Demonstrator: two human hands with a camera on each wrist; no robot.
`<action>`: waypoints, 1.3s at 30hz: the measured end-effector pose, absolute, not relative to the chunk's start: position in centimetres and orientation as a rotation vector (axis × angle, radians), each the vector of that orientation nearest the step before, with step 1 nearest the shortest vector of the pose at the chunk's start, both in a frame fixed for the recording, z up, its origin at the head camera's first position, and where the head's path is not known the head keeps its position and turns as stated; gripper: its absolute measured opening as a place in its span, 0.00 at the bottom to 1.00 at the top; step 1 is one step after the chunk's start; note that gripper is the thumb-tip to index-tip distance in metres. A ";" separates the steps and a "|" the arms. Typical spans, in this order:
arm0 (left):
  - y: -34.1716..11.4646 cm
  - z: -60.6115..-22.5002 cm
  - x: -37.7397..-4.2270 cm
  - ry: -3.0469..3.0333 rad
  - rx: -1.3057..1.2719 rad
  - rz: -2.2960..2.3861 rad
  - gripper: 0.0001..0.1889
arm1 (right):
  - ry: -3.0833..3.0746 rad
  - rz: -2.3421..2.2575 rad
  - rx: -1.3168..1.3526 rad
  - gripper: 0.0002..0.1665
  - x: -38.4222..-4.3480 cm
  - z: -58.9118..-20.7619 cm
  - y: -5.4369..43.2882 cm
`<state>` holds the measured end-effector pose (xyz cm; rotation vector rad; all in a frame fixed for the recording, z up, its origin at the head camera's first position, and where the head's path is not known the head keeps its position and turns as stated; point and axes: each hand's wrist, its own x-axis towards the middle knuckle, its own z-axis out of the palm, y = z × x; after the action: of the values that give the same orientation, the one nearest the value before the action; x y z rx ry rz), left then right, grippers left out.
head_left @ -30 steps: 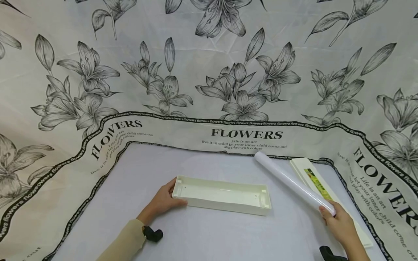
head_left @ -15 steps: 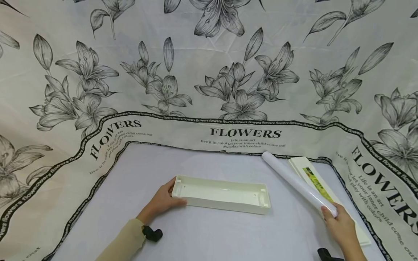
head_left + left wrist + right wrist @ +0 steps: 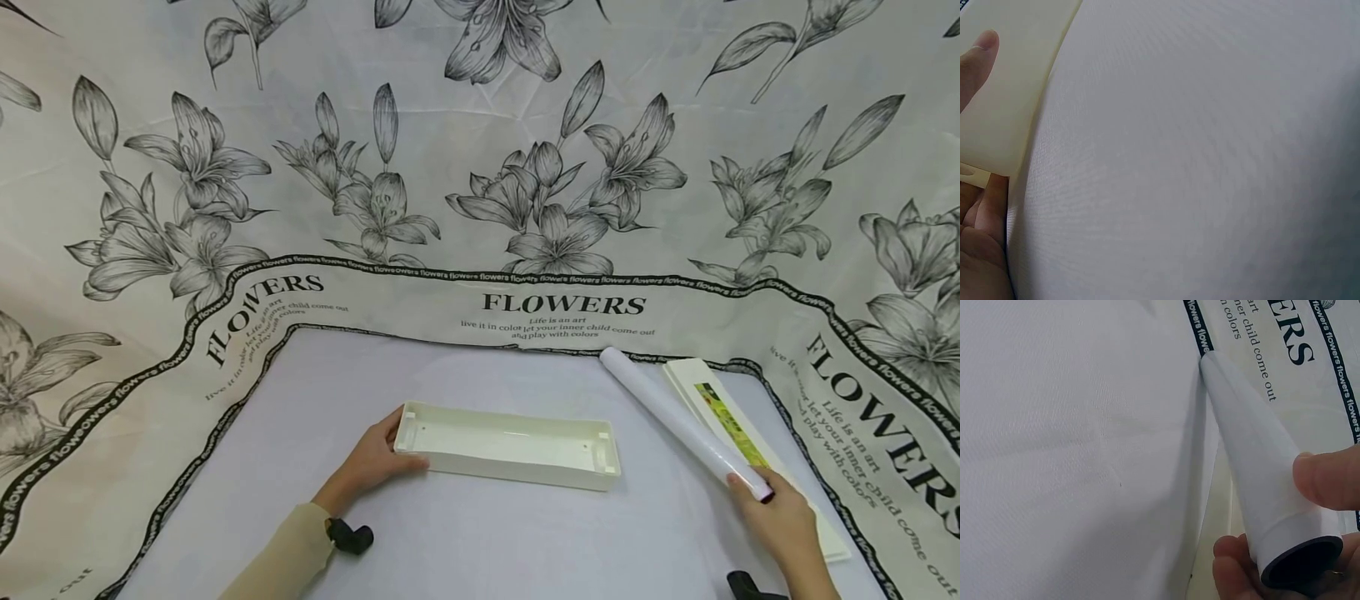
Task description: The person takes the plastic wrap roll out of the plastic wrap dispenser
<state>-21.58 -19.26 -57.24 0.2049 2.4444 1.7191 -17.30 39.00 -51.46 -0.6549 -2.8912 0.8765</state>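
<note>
Gripping roll (image 3: pixel 678 420) — steadying tray (image 3: pixel 510 446)

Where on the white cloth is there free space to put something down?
Free: the white cloth between the tray and the flower backdrop, and the near strip between the left hand and right hand. Crowded: the right, with roll and flat box.

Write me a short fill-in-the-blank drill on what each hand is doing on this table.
1. The left hand holds the ____ end of the cream tray.
2. The right hand grips the near end of a white ____.
3. The roll lies beside a flat box bearing a ____ label.
4. The backdrop cloth reads ____ in big letters.

Missing words: left; roll; green; FLOWERS
</note>
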 end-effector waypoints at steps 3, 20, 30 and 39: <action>-19.2 -57.2 -21.6 2.430 0.214 1.736 0.62 | -2.911 0.868 -0.623 0.44 -17.2 -51.5 39.1; -19.0 -56.5 -21.6 2.406 0.192 1.742 0.63 | -2.979 0.856 -0.643 0.47 -17.7 -52.5 40.1; -19.2 -56.9 -21.6 2.435 0.180 1.728 0.62 | -2.976 0.893 -0.600 0.47 -18.0 -52.6 40.0; -19.2 -56.9 -21.6 2.415 0.195 1.747 0.63 | -2.980 0.900 -0.582 0.45 -17.9 -52.2 40.0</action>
<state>-21.57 -19.22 -56.90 0.1954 2.4154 1.7466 -17.86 39.99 -52.25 -0.5820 -2.9801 0.8996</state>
